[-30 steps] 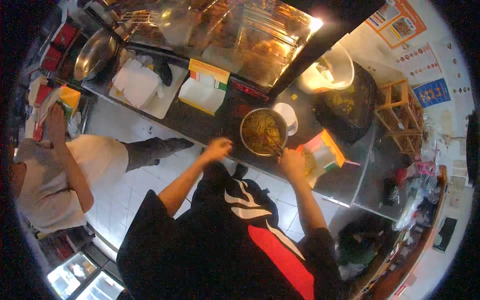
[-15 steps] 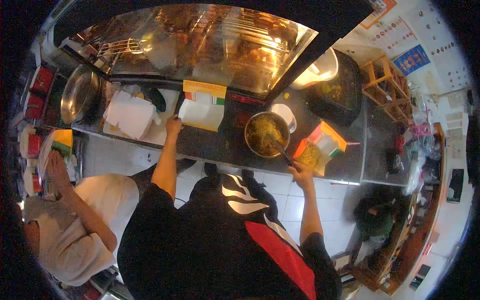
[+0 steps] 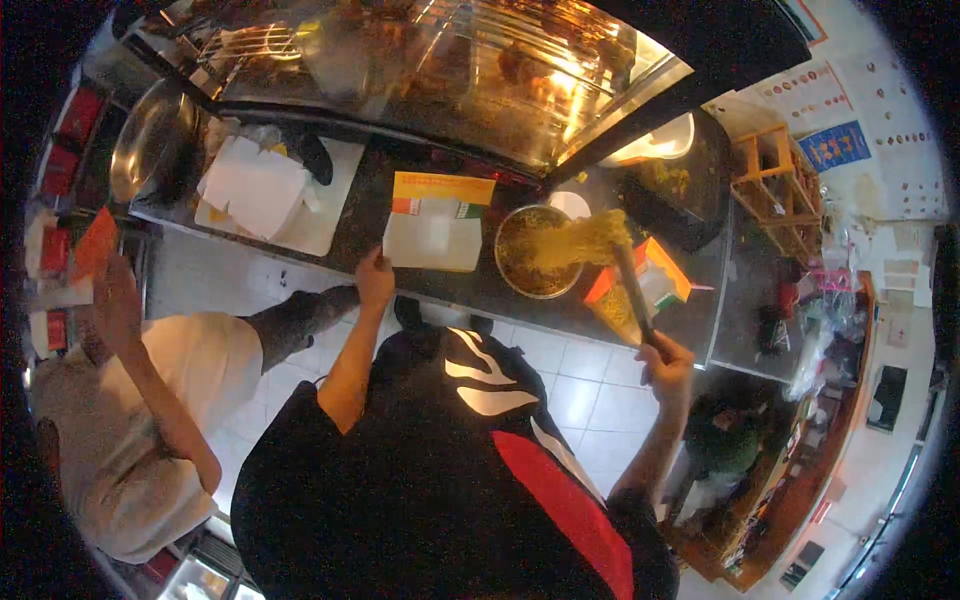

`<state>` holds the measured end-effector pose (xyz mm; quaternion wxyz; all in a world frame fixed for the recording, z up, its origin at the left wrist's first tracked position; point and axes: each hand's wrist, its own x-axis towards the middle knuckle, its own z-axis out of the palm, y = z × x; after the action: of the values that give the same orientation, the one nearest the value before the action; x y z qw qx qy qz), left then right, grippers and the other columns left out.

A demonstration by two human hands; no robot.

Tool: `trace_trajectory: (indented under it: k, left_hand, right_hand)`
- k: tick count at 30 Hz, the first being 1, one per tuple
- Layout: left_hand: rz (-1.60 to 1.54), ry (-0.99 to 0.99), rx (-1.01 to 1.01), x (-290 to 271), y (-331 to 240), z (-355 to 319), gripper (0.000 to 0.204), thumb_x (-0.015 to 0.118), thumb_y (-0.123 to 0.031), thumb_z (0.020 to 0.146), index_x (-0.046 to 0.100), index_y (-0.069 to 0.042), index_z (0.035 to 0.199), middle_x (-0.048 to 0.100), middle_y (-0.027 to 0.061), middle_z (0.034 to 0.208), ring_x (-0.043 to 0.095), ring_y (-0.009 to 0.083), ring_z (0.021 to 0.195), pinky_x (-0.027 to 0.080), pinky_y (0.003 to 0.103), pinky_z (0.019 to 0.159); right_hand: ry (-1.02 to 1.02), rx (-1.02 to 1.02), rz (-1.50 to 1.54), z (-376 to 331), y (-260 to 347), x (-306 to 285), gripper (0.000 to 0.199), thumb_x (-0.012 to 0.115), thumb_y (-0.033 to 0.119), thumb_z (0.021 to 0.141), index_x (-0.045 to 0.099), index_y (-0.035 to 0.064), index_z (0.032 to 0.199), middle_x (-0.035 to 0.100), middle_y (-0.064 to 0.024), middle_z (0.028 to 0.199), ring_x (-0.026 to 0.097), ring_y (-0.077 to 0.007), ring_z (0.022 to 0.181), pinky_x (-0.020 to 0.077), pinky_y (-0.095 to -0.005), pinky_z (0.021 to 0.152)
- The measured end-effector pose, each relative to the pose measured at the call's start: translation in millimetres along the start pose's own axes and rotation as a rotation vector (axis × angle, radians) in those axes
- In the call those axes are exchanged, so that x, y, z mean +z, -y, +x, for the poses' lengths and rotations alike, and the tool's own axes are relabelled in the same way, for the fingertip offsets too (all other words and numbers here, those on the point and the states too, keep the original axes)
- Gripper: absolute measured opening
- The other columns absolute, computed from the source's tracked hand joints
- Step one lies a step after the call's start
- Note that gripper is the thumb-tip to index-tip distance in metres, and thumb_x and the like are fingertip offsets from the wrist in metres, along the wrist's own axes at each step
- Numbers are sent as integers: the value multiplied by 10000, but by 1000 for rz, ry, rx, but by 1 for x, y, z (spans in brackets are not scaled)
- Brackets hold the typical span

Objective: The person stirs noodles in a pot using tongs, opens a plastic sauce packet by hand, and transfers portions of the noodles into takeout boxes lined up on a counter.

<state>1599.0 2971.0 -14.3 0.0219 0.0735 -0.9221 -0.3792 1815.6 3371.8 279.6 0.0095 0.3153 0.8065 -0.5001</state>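
Note:
In my right hand [image 3: 667,362] is the dark handle of a long-handled utensil [image 3: 632,290]. Its far end is raised, with a heap of yellow food [image 3: 590,238] on it, blurred by motion; I cannot tell whether it is rice or noodles. Under and left of the heap stands a round metal pot [image 3: 538,292] holding more of this food. My left hand [image 3: 375,280] pinches the near left corner of an opened cardboard box [image 3: 432,245], white inside with a yellow flap. Just right of the pot, a second orange box [image 3: 655,280] has yellow food in it.
A white container [image 3: 670,140] and a dark pan [image 3: 690,195] stand at the back right. White sheets [image 3: 255,188] lie on a board at left, beside a metal bowl [image 3: 155,140]. A lit glass cabinet [image 3: 420,70] lines the back. Another person [image 3: 150,430] stands close on my left.
My right hand has lifted the utensil and food out of the pot, rightward. My left hand and the white box have shifted right, nearer the pot. The other person's hand now holds something orange.

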Motion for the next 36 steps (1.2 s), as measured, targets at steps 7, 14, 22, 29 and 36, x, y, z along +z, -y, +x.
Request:
trace_trajectory:
  k: [7, 14, 22, 29, 36]
  left_hand:
    - [-17, -91, 81, -1, -28, -32, 294, 552, -120, 818, 643, -29, 1083, 655, 211, 926, 615, 385, 885, 477, 434, 803]
    - [-127, 145, -8, -2, -35, -33, 298, 586, -137, 811, 651, -19, 1076, 640, 233, 1034, 605, 372, 988, 458, 397, 874]
    - [-164, 168, 5, 4, -33, -34, 331, 591, -164, 822, 627, -15, 1115, 640, 222, 1039, 614, 353, 972, 470, 402, 856]
    - [-90, 193, 14, 15, -24, -33, 340, 608, -216, 812, 636, -77, 1121, 645, 207, 999, 621, 357, 913, 481, 413, 800]
    - [-168, 142, -17, 38, 0, -36, 360, 627, -214, 794, 632, -78, 1128, 647, 199, 1007, 621, 353, 907, 484, 400, 830]
  right_hand:
    - [-100, -130, -67, -16, 48, -43, 257, 650, 162, 829, 650, 7, 1034, 610, -22, 667, 465, -47, 461, 342, -205, 395]
    - [-77, -180, -65, -21, 65, -62, 248, 669, 203, 838, 653, 8, 991, 587, 4, 666, 435, -15, 477, 312, -180, 415]
    - [-95, -290, -125, -28, 96, -68, 257, 671, 230, 784, 668, 35, 952, 579, 29, 636, 448, -35, 485, 335, -201, 431]
    - [-55, -380, -212, -32, 140, -60, 252, 648, 235, 783, 642, 15, 905, 552, 21, 617, 442, -48, 471, 324, -210, 414]
    - [41, -366, -48, 0, 102, -16, 253, 707, 141, 748, 669, 16, 965, 645, -45, 672, 589, -132, 549, 472, -263, 502]
